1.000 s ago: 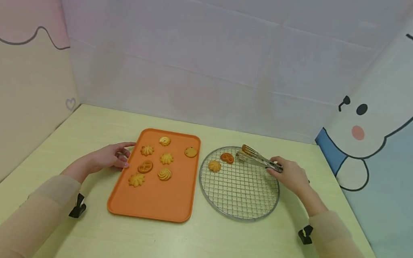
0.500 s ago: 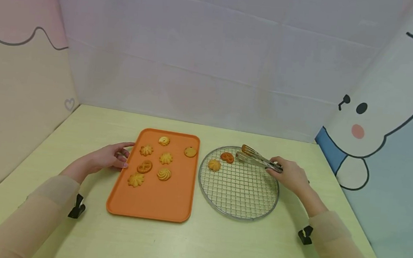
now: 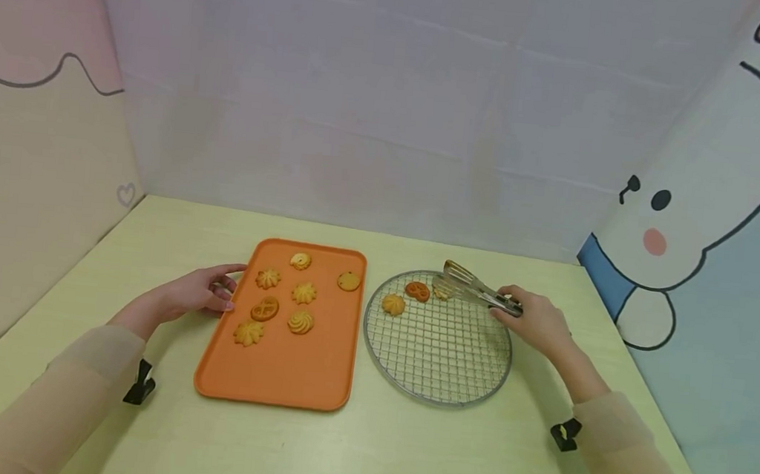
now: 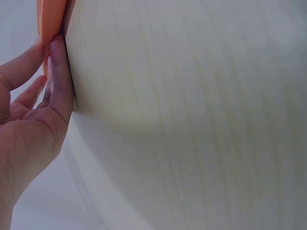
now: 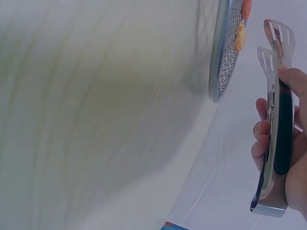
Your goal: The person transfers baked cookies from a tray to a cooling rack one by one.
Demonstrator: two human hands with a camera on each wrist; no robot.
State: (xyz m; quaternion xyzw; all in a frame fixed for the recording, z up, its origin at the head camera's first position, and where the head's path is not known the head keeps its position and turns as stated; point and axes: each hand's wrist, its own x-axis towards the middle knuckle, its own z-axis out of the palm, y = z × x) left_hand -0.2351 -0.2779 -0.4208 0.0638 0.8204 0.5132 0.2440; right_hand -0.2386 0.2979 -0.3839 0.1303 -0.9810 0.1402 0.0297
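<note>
Right hand (image 3: pixel 535 322) clamps tongs (image 5: pixel 285 124), now raised off a cookie (image 3: pixel 441 293) (half hidden, apparently set down) on the rack (image 3: pixel 444 354); left hand (image 3: pixel 196 292) pinches the tray (image 3: pixel 278 374) left of the rack.

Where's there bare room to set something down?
Table on your side of the tray and rack; the tray's near end, below its cookies; the rack's near half. Crowded: the tray's far part and the rack's far edge, near the tongs.

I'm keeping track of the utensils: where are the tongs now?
In the head view, the tongs are in the right hand, over the rack's far right part.
</note>
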